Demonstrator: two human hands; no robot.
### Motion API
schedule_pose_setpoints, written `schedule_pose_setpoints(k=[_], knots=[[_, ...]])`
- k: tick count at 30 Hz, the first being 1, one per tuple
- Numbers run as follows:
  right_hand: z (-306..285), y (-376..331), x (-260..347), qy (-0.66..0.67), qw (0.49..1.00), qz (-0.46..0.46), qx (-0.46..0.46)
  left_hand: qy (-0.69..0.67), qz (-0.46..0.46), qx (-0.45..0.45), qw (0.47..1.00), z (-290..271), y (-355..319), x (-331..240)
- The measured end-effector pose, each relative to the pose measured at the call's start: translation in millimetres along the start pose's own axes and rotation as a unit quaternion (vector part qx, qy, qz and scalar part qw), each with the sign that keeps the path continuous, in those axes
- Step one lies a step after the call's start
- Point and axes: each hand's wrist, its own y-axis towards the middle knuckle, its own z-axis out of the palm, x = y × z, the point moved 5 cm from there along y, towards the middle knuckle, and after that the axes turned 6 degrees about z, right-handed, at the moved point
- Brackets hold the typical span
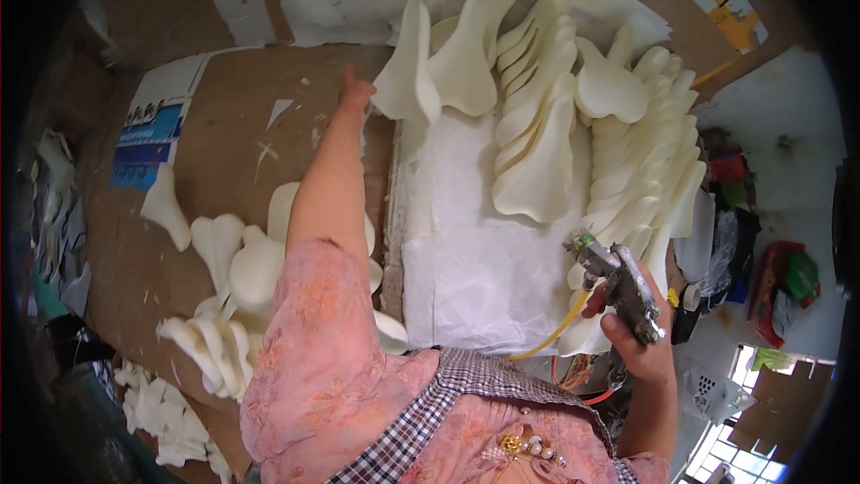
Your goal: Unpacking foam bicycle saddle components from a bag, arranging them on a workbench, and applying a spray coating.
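Note:
My right hand (641,341) is wrapped round a metal spray gun (623,291) with a green part at its front and a yellow hose (566,327). Beyond it, rows of cream saddle-shaped foam pads (537,161) stand overlapped on a white-covered table (466,278). My left arm reaches far forward. At its end my left hand (358,90) has its fingers apart, beside the lower left corner of an upright foam pad (412,67); whether it touches the pad I cannot tell. More loose pads (217,246) lie under and left of my left arm.
Brown cardboard (233,143) covers the surface at left, with a blue printed patch (148,148). A heap of cream pieces (166,412) sits at lower left. Cardboard and white sheeting (349,0) form the back wall. A red container (775,291) stands at right.

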Motion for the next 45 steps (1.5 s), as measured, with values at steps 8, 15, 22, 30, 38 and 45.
schedule_pose_setpoints(k=[8, 15, 22, 30, 38, 45], knots=[[4.8, 19.9, 4.7, -0.034, 0.998, 0.047, 0.004, 0.411, 0.089, 0.216, 0.881, 65.9, -6.4, -18.7], [-4.7, 12.5, 42.7, -0.015, 0.985, -0.092, -0.147, 0.469, 0.158, 0.175, 0.851, 59.4, -55.4, -57.7], [1.0, 8.4, 29.4, -0.051, 0.997, -0.032, -0.055, 0.459, 0.116, 0.204, 0.857, 13.6, -41.6, -50.5], [-19.6, 5.9, 56.5, -0.026, 0.976, -0.073, -0.205, 0.244, 0.116, 0.232, 0.934, 51.9, 1.1, -53.0], [-20.4, -5.5, 55.5, -0.007, 0.966, -0.072, -0.250, 0.270, 0.148, 0.238, 0.921, 149.1, 1.8, -2.4], [-28.2, 8.0, 66.1, -0.046, 0.953, -0.145, -0.263, 0.213, 0.065, 0.207, 0.953, 126.7, -20.9, -33.0]])
